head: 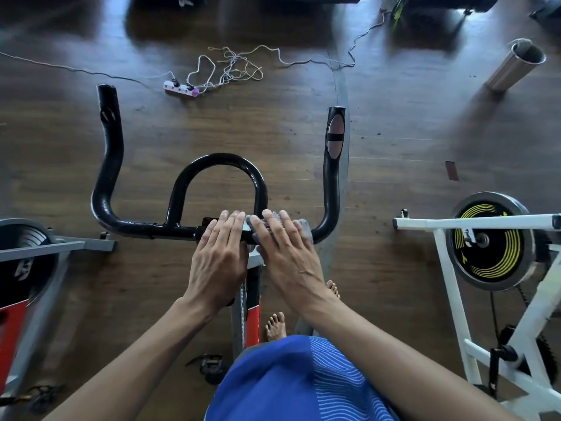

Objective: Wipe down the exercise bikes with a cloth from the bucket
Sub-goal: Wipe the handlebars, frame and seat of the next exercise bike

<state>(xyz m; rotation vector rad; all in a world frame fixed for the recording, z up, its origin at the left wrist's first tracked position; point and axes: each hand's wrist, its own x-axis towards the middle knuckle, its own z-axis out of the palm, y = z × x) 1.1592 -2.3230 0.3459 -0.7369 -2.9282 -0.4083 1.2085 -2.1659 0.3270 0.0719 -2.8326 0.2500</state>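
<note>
Hands [220, 253] [288, 256] flat on handlebar [133, 227], right pressing cloth [305, 227]; wood floor [394, 132].

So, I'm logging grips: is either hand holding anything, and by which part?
Neither grips. The right hand presses the grey cloth flat on the handlebar crossbar; the left hand lies flat beside it.

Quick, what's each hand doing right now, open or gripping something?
Left hand: open, fingers flat on the handlebar.
Right hand: open, straight fingers pressing the cloth onto the handlebar.
</note>
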